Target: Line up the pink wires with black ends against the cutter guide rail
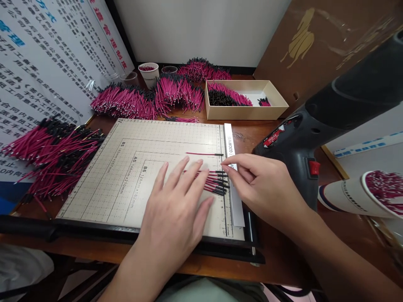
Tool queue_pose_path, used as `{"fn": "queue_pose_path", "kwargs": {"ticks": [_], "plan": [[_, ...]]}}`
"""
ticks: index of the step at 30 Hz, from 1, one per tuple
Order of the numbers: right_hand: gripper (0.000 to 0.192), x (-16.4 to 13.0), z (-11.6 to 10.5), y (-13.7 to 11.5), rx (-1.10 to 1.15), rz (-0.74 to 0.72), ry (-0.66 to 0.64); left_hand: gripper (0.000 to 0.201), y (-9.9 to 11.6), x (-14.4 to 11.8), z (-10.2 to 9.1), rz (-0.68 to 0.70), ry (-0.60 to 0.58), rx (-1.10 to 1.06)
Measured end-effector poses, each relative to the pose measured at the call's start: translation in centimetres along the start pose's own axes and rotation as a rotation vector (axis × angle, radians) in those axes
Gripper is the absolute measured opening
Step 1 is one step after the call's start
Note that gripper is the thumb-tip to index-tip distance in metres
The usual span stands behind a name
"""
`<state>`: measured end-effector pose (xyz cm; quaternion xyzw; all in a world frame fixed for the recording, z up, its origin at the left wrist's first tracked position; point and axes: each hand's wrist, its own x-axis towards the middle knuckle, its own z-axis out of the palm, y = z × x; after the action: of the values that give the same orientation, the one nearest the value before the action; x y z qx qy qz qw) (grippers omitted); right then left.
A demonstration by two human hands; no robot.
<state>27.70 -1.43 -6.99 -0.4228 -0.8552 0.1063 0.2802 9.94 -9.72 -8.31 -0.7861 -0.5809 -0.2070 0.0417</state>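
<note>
The left hand [176,205] lies flat, fingers [181,172] spread wide, pressing a row of pink wires [215,181] onto the cutting board [126,176]. The right hand [258,184] has its fingers [227,169] narrowed at the wires' black tips, beside the white ruler strip [235,201]; one single wire [203,154] lies just beyond the fingertips.

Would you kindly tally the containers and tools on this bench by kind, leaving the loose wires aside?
Paper cups, including the one lying at the right: 2
Clear plastic cups: 2
Cardboard boxes: 1
Gridded cutting boards: 1
Heat guns: 1
Total: 7
</note>
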Motion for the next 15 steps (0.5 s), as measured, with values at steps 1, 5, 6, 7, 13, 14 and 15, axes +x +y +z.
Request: {"fn": "queue_pose_path", "kwargs": {"ticks": [1,5,6,7,13,14,15], "plan": [[0.015,0.0,0.0,0.0,0.001,-0.006,0.001,0.041,0.2,-0.2,0.1,0.022,-0.017,-0.005],[0.016,0.0,0.1,-0.1,0.01,-0.014,0.0,0.054,1.5,-1.0,0.5,0.026,-0.075,0.009],[0.016,0.0,0.1,-0.1,0.012,-0.01,0.0,0.055,1.8,-1.0,0.6,0.001,-0.073,0.023],[0.016,0.0,0.1,-0.1,0.013,-0.005,0.002,0.056,2.2,-1.0,0.7,-0.028,-0.064,0.039],[0.013,0.1,-0.4,-0.3,0.026,0.029,-0.02,0.06,3.4,-0.5,1.4,-0.056,-0.043,0.046],[0.013,0.1,-0.6,-0.3,0.028,0.045,-0.039,0.06,3.4,-0.5,1.4,-0.048,-0.053,0.034],[0.015,0.1,-0.7,-0.3,0.032,0.062,-0.061,0.061,3.4,-0.5,1.5,-0.039,-0.062,0.023]]}}
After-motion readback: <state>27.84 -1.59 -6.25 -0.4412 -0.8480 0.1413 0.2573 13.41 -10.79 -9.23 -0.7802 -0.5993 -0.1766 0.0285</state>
